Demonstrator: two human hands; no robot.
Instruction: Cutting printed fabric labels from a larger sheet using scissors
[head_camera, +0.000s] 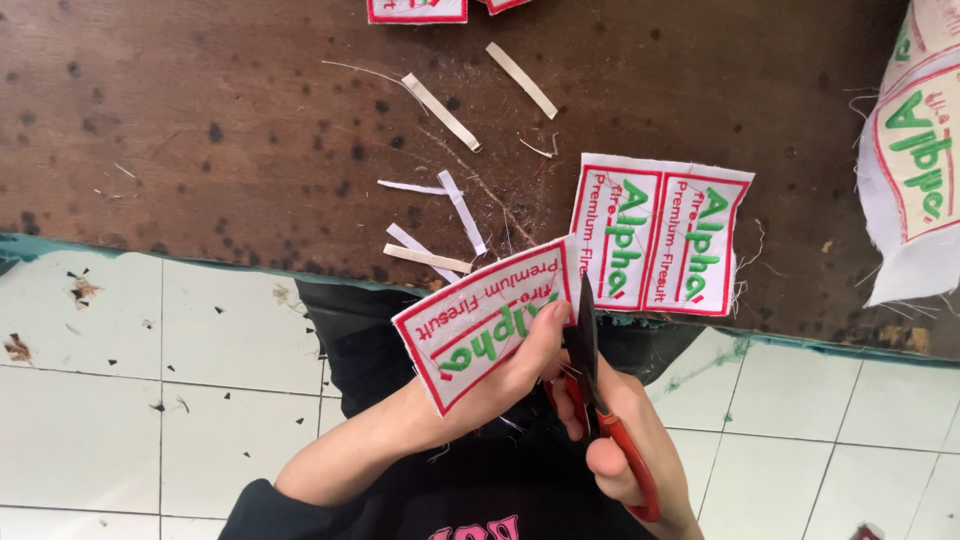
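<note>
The left hand is closing its grip on a cloth label strip, thumb on top and fingers underneath, holding it tilted just off the near edge of the desk. The strip is white woven fabric with red stitched borders and green and red lettering, its edges fraying into loose threads; it is running on to the right as two more joined labels lying flat on the desk. The dark wood there is looking worn, pitted and speckled, and thin pale fabric offcuts are lying scattered on it. The right hand is wrapping its grip tightly around red-handled scissors, the dark blades pointing up at the strip. Farther right, another label piece is curling up at the desk's edge.
</note>
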